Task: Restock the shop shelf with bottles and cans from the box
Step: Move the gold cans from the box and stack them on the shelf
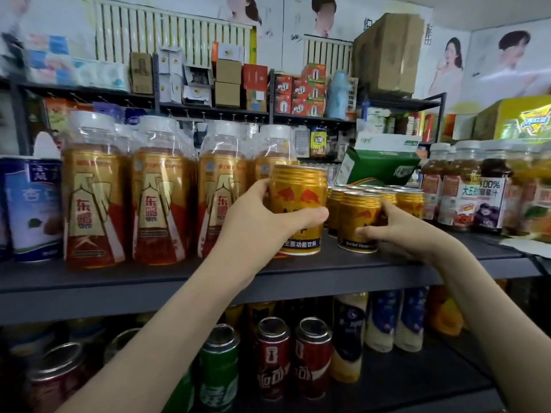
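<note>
While the left hand fingers grip an upright gold can, right hand fingers clasp another upright can.

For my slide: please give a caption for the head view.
Left hand and right hand each set a gold can on the shelf.

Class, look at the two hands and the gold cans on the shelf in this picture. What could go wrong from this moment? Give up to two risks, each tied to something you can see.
1. The left hand holds a gold can close beside the wrapped bottles; swinging it in could knock one over.
2. The right hand grips a front can near the shelf edge; a slip might send it off.
</note>
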Tool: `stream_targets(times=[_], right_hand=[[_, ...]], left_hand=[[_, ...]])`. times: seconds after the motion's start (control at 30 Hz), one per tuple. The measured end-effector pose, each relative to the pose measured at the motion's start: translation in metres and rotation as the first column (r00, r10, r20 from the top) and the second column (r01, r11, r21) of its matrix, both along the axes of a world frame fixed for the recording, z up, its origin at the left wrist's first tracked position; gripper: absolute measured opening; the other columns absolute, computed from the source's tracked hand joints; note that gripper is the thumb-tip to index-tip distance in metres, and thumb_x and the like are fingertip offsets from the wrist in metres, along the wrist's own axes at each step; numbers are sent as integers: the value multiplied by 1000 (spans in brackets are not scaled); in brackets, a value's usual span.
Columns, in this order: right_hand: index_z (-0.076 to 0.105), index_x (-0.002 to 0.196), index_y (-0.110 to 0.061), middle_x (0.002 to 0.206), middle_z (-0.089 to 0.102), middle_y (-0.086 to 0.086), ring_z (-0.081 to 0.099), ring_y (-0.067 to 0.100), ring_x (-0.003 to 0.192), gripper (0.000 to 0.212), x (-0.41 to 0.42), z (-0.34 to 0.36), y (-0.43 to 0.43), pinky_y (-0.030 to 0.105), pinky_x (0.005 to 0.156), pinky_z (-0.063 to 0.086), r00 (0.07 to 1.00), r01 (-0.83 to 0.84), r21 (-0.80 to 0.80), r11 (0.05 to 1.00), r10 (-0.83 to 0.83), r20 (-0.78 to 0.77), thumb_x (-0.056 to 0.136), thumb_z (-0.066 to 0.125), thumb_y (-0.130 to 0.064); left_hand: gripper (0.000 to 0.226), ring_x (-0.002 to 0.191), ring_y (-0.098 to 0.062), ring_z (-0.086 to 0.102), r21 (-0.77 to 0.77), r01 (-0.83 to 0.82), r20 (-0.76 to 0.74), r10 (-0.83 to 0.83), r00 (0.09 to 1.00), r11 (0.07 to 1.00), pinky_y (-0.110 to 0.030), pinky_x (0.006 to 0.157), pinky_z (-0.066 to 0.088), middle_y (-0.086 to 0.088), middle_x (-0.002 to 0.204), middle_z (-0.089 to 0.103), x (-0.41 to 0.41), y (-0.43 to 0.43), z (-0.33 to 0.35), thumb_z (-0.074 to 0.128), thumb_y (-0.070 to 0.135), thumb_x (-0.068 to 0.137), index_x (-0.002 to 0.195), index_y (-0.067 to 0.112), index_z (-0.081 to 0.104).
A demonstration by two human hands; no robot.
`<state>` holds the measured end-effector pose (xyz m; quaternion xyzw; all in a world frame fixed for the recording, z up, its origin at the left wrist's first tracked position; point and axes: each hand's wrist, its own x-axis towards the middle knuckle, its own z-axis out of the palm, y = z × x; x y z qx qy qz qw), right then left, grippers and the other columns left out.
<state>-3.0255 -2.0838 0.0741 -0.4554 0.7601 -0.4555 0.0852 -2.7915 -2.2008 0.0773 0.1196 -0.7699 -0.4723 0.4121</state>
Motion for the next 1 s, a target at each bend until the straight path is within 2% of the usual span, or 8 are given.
stream_targets(times=[0.2,0.33,0.4,0.53,0.63,0.83,0.93,1.0], right_hand=[[26,145,-23,133,55,0,56,10,110,75,-7,0,7,26,90,44,996,-53,43,998,56,-63,84,71,-23],[21,150,-19,141,40,2,42,16,126,93,4,5,15,37,104,40,923,119,-237,964,-196,-331,76,71,-47],[36,141,-23,127,51,-1,52,10,113,84,20,13,21,31,93,47,939,43,-427,903,-182,-291,70,64,-57],[51,123,-29,108,65,-9,66,4,94,62,37,18,20,24,78,54,972,-198,-236,952,158,-175,68,68,-51],[63,113,-16,101,72,0,69,19,95,46,22,16,24,28,77,57,973,-219,-379,899,230,-16,73,79,-34],[63,105,-19,91,74,-6,70,9,86,61,12,14,38,17,71,53,962,-252,-423,871,273,-10,52,82,-43],[63,101,-17,86,74,-6,70,9,84,39,8,14,42,17,68,54,963,-233,-502,833,271,1,65,79,-21],[63,102,-15,89,75,-4,71,15,89,40,1,14,49,23,72,57,966,-168,-549,819,248,73,67,81,-21]], left_hand=[[52,98,-4,62,-25,12,71,-10,997,1000,-29,89,50,17,100,68,-27,9,-3,84,48,57,102,38,61],[61,98,-4,61,-33,16,84,-13,996,999,-27,85,51,16,104,66,-48,11,-3,84,43,62,116,31,58],[61,98,-4,60,-61,-2,75,6,997,998,-24,82,49,16,105,65,-60,14,-2,84,42,64,117,30,56],[67,98,-7,59,-183,-45,57,56,997,982,-22,84,51,11,109,63,-82,24,4,82,42,68,125,24,52],[58,86,2,54,-264,-81,42,95,995,961,-6,63,41,12,100,58,-93,38,8,79,45,71,117,22,51],[63,94,-16,60,-396,-159,-21,164,986,905,-31,81,53,2,105,60,-110,64,7,81,39,71,117,15,46],[83,111,-15,53,-444,-62,21,79,997,894,-28,94,46,1,124,54,-106,64,11,82,39,70,134,15,36],[99,132,-18,38,-468,-1,103,55,993,884,-29,103,34,0,146,38,-104,57,12,78,48,72,148,18,21]])
